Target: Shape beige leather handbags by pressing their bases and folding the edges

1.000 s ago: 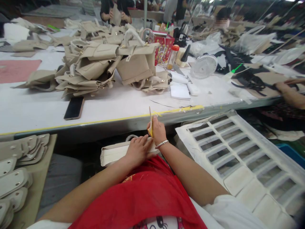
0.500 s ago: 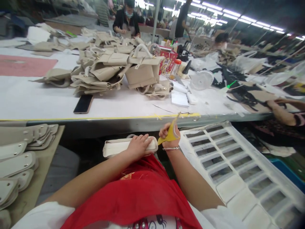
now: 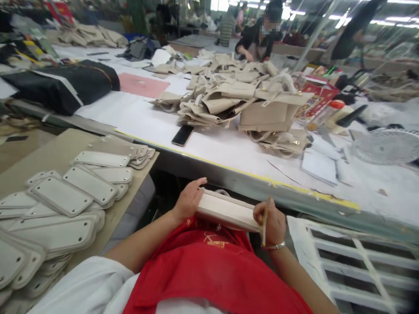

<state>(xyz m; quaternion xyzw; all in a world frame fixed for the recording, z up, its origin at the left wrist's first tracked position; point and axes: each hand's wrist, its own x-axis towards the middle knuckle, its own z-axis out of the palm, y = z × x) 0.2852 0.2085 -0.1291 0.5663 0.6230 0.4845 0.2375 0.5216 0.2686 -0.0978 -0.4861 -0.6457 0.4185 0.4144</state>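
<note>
A cream handbag (image 3: 229, 211) lies across my lap on the red apron, its long flat base turned up and part of a handle showing behind it. My left hand (image 3: 189, 199) grips the bag's left end, fingers over the edge. In my right hand (image 3: 274, 222), at the bag's right end, is a thin yellow flat piece (image 3: 265, 224), seen almost edge-on and pinched in closed fingers. Whether the piece touches the bag I cannot tell. To my left, stacks of pale rounded base panels (image 3: 62, 196) with metal studs rest on a brown board (image 3: 114, 218).
Ahead, a white-covered table (image 3: 222, 150) bears a heap of beige bags (image 3: 225, 98), a phone (image 3: 182, 135), paper pads (image 3: 319, 165) and a round white fan (image 3: 388, 146). A white slatted rack (image 3: 353, 253) stands at my right. A co-worker (image 3: 262, 35) works across the table.
My view has swung left. My left hand has moved from the top of the bag to its left end. My right hand has brought the yellow piece to the bag's right end.
</note>
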